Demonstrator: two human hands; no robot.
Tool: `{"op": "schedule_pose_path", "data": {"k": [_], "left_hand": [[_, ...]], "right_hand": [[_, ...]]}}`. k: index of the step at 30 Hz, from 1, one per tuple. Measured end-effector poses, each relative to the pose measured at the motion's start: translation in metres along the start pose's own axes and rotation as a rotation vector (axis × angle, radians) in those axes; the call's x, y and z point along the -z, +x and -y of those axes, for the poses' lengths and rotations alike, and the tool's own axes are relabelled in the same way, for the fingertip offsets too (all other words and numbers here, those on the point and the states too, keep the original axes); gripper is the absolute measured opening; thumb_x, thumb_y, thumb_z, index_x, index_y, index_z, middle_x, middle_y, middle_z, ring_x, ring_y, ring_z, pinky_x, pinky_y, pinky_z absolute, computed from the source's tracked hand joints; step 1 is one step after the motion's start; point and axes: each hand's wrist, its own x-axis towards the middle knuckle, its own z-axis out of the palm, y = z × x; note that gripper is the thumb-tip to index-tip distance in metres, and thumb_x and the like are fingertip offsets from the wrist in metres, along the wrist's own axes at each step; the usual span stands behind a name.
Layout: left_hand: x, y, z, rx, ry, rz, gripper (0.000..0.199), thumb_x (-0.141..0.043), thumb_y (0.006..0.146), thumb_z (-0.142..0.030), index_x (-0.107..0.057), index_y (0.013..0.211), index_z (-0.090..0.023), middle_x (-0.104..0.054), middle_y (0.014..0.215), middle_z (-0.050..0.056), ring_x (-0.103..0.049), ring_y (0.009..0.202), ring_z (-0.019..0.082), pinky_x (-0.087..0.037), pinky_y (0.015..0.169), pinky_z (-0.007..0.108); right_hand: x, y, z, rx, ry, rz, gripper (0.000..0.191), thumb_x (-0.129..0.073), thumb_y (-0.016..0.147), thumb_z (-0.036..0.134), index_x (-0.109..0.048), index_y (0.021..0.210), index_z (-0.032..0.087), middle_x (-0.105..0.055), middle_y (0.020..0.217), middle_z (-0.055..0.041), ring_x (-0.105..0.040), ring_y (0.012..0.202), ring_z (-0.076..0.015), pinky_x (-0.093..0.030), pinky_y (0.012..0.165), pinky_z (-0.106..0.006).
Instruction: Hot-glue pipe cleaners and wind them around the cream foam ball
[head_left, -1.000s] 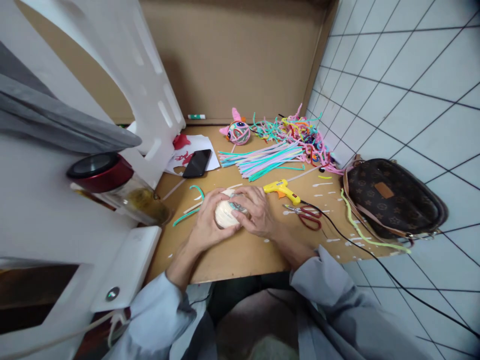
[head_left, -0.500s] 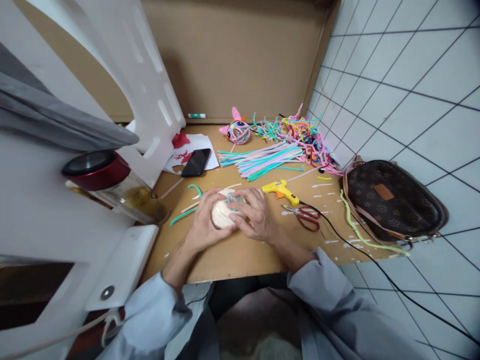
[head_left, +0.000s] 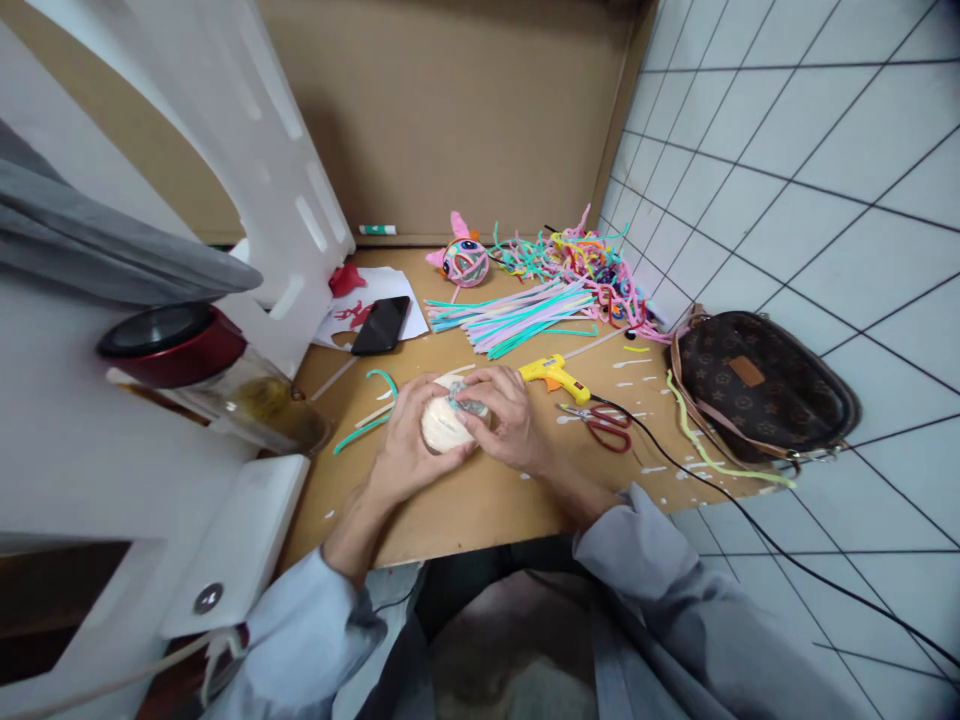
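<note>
Slippage seems the risk to me: the left hand (head_left: 405, 440) cups the pale ball (head_left: 442, 430) in its grip, left of the glue gun (head_left: 555, 375), and the right hand (head_left: 510, 415), narrowly pinching its grey-blue piece (head_left: 460, 396), could twist it loose.

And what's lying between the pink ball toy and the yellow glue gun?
The head view shows pastel fuzzy sticks between the pink ball toy and yellow glue gun, then some tabletop before the gun.
</note>
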Motion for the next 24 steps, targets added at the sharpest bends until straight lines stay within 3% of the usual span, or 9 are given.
{"op": "schedule_pose_path", "data": {"k": [5, 12, 24], "left_hand": [[0.000, -0.001, 0.000, -0.002, 0.005, -0.011, 0.056, -0.076, 0.077, -0.038, -0.048, 0.123, -0.023, -0.057, 0.131, 0.013, -0.058, 0.124, 0.030, -0.050, 0.105, 0.048], [0.000, -0.003, 0.002, -0.001, 0.030, -0.022, 0.059, -0.078, 0.074, -0.036, -0.048, 0.123, -0.023, -0.057, 0.130, 0.013, -0.058, 0.124, 0.032, -0.049, 0.106, 0.052], [0.001, -0.003, 0.001, -0.032, 0.002, -0.014, 0.056, -0.077, 0.078, -0.038, -0.049, 0.124, -0.023, -0.056, 0.132, 0.014, -0.058, 0.125, 0.032, -0.050, 0.105, 0.050]], "right_hand": [[-0.001, 0.010, 0.009, -0.058, 0.030, 0.008, 0.021, -0.054, 0.100, 0.035, -0.061, 0.084, 0.021, -0.066, 0.097, -0.0069, -0.060, 0.096, -0.0208, -0.044, 0.087, -0.038], [0.000, 0.018, 0.017, -0.147, -0.104, 0.182, 0.032, -0.045, 0.105, 0.034, -0.071, 0.096, 0.020, -0.065, 0.104, -0.0090, -0.056, 0.101, -0.0215, -0.041, 0.091, -0.039], [0.001, 0.009, 0.017, -0.146, -0.164, 0.215, 0.026, -0.049, 0.104, 0.032, -0.072, 0.100, 0.020, -0.065, 0.108, -0.0092, -0.056, 0.105, -0.0227, -0.040, 0.092, -0.039]]}}
